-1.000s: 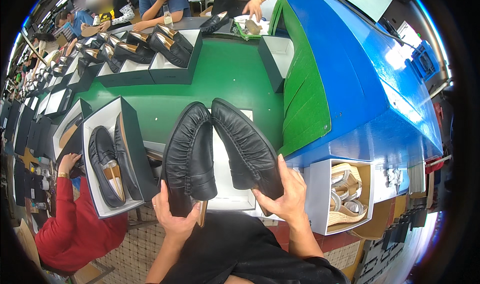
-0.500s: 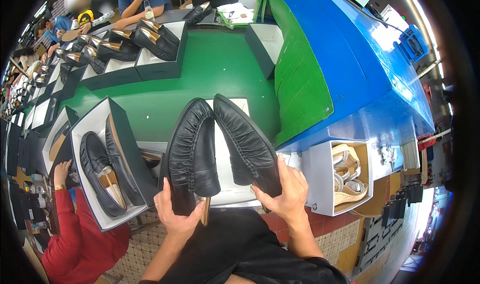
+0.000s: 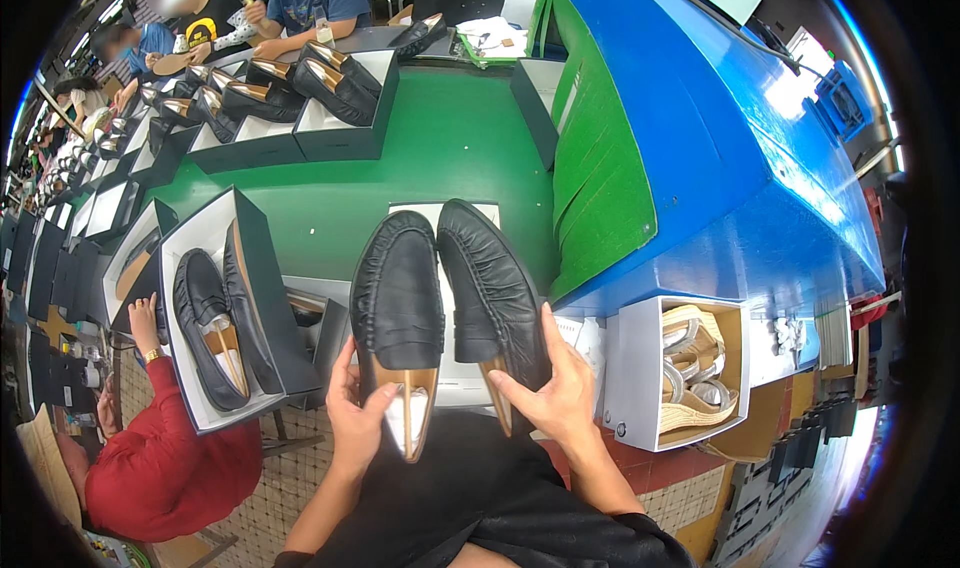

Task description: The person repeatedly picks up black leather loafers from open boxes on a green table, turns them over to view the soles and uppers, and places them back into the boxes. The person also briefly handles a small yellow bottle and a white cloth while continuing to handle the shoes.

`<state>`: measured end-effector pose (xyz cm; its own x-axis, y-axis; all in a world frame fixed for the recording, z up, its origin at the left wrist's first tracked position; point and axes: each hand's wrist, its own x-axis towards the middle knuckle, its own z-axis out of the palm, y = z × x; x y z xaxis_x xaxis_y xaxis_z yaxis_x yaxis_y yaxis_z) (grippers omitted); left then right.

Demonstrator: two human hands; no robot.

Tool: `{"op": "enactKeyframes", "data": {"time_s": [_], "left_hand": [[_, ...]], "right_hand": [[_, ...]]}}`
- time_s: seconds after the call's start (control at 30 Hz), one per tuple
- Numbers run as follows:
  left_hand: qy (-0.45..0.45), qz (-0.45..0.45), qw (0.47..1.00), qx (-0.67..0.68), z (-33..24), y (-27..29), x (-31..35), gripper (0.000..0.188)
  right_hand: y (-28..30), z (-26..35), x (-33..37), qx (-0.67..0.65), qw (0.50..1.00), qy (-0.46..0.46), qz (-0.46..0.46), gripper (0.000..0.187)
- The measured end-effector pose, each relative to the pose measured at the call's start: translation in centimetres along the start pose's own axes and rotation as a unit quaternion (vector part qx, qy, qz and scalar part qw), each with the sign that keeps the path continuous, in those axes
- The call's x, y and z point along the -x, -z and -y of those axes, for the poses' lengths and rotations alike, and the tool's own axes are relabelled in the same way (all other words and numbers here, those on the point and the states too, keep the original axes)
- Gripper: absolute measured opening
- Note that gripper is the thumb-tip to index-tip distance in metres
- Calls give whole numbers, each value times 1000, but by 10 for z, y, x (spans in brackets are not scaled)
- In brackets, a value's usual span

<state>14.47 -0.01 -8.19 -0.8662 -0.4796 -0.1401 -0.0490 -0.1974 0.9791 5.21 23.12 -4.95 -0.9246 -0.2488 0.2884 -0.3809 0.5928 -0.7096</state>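
Note:
A black loafer (image 3: pixel 402 293) with gathered stitching round its toe is gripped at the heel by my left hand (image 3: pixel 356 410). Its tan insole and white stuffing face up at me. Its mate, a second black loafer (image 3: pixel 492 288), is tilted on its side in my right hand (image 3: pixel 556 388), the thumb at its opening and the fingers along its outer side. The toes point away from me and lie close together. Beneath them, partly hidden, is a white sheet or box lid (image 3: pixel 470 386) at the edge of the green belt.
An open box (image 3: pixel 262 298) with two black loafers stands left; several more boxed loafers (image 3: pixel 340 88) line the green belt (image 3: pixel 440 118). At right are a box of wedge sandals (image 3: pixel 640 368) and a blue machine housing (image 3: pixel 700 148) with green strips. A red-sleeved co-worker (image 3: pixel 180 458) sits left.
The left loafer has rolled so its top and insole now face me; the right one has turned slightly, showing more of its upper. Both remain held. The view has shifted a little.

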Motion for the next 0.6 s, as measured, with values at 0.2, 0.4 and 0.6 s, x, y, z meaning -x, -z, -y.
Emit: {"op": "enactKeyframes", "data": {"time_s": [0.2,0.4,0.6], "left_hand": [[128,-24,961,244,2,7,-10,51],[-98,198,882,417,-21,3,-66,68],[-105,280,877,376,-46,17,-105,59]], "right_hand": [[-13,-6,7,-246,958,-134,56,92],[-21,2,14,-307,941,-99,100,97],[-27,7,30,-240,958,42,154,98]]}}
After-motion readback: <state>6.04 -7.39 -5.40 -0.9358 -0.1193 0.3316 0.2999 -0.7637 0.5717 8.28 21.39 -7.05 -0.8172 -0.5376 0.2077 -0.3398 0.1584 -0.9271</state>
